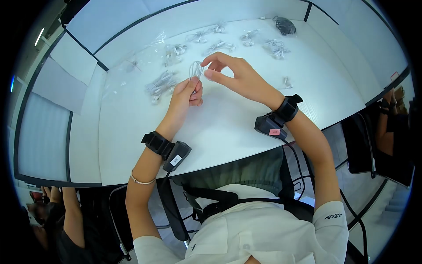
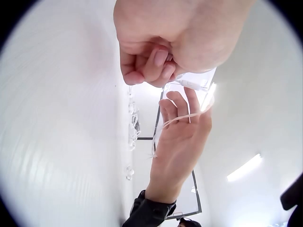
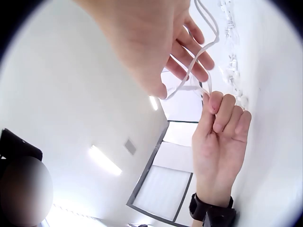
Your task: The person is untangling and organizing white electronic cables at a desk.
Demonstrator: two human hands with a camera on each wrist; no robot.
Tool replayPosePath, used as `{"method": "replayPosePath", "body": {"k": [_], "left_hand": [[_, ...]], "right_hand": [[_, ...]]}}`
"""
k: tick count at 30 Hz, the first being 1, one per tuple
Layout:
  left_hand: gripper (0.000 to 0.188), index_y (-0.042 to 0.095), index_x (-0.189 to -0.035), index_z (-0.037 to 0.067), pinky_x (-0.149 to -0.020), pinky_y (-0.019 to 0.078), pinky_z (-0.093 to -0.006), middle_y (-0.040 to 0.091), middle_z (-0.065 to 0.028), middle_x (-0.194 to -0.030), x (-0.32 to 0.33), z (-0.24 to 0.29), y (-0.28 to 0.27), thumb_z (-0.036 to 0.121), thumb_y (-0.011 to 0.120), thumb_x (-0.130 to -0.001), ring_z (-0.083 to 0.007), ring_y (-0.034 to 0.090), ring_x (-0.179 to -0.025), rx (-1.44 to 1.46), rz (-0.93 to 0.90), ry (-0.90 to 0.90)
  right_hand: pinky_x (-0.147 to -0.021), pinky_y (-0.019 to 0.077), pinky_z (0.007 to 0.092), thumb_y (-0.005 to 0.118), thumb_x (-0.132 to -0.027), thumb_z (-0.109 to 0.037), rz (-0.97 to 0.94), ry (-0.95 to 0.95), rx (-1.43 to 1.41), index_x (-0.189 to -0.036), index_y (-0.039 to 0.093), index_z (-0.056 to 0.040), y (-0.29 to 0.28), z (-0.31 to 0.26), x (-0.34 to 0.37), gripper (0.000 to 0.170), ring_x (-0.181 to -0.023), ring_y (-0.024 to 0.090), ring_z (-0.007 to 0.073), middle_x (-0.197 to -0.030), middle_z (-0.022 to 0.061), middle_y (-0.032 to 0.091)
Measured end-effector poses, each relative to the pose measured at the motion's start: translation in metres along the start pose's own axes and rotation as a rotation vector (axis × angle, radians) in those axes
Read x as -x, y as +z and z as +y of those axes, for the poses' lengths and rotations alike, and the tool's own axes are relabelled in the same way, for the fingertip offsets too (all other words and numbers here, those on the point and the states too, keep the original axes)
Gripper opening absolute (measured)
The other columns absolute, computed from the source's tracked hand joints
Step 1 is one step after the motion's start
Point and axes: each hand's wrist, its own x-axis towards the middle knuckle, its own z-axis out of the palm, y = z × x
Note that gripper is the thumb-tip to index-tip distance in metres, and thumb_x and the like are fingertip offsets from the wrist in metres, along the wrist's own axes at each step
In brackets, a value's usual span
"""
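My left hand (image 1: 187,93) holds a coiled white cable (image 1: 195,68) above the table, with the loops standing up out of the curled fingers. Close at its right is my right hand (image 1: 244,78), thumb and index finger apart beside the coil. In the right wrist view a loose strand of the cable (image 3: 217,34) runs across the right hand's spread fingers (image 3: 189,45) and reaches the thumb tip. The left wrist view has the strand lying over the right palm side, its fingers fairly straight. The part inside the left fist is hidden.
Bundled white cables (image 1: 161,83) lie left of the hands. Several more bagged cable bundles (image 1: 277,48) are spread along the back of the white table (image 1: 228,127), with a black bundle (image 1: 284,25) at the far right. Low white panels (image 1: 132,39) border the table. A small white piece (image 1: 286,82) lies at right.
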Motion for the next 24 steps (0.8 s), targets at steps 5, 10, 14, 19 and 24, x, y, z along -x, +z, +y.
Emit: {"method": "replayPosePath", "body": {"k": [5,10,14,19,24], "left_hand": [[0.032,0.037,-0.071,0.012,-0.054,0.0332,-0.0237,0.027,0.0055,-0.059,0.0,-0.001,0.0,0.033,0.039,-0.096,-0.0061,0.025,-0.05,-0.005,0.011,-0.007],[0.031,0.039,-0.072,0.012,-0.055,0.0333,-0.0238,0.028,0.0055,-0.058,-0.001,0.0,0.001,0.033,0.039,-0.095,-0.0064,0.026,-0.049,-0.009,-0.042,-0.05],[0.031,0.04,-0.073,0.011,-0.056,0.0338,-0.0244,0.029,0.0053,-0.058,0.002,0.002,0.003,0.033,0.039,-0.095,-0.0068,0.026,-0.049,0.02,-0.132,-0.081],[0.032,0.04,-0.073,0.011,-0.056,0.034,-0.0251,0.029,0.0052,-0.058,0.003,0.002,0.004,0.033,0.038,-0.096,-0.007,0.026,-0.049,0.027,-0.12,-0.07],[0.034,0.044,-0.074,0.01,-0.054,0.0332,-0.0239,0.029,0.0053,-0.056,0.002,-0.001,0.001,0.035,0.04,-0.095,-0.0074,0.027,-0.048,0.056,-0.126,-0.053]], "right_hand": [[-0.082,0.0412,0.0292,0.053,-0.088,-0.029,-0.141,0.149,-0.388,-0.11,0.056,-0.0043,-0.001,-0.001,-0.001,0.033,-0.085,0.054,0.0126,-0.094,0.0045,0.06],[-0.076,0.0434,0.0269,0.054,-0.088,-0.021,-0.062,0.003,-0.104,-0.104,0.058,-0.0017,0.0,0.009,-0.003,0.025,-0.079,0.055,0.0111,-0.085,0.0044,0.06],[-0.073,0.0453,0.0247,0.053,-0.087,-0.013,-0.053,0.034,-0.281,-0.099,0.06,0.0003,0.004,0.014,-0.003,0.019,-0.073,0.055,0.011,-0.078,0.0049,0.06],[-0.074,0.0463,0.0244,0.052,-0.088,-0.014,-0.096,0.116,-0.453,-0.099,0.059,0.002,0.004,0.02,-0.005,0.02,-0.075,0.056,0.0116,-0.079,0.007,0.061],[-0.075,0.0465,0.0243,0.053,-0.088,-0.015,-0.107,0.202,-0.489,-0.1,0.059,0.0022,0.004,0.02,-0.004,0.022,-0.076,0.058,0.0115,-0.08,0.0076,0.062]]}}
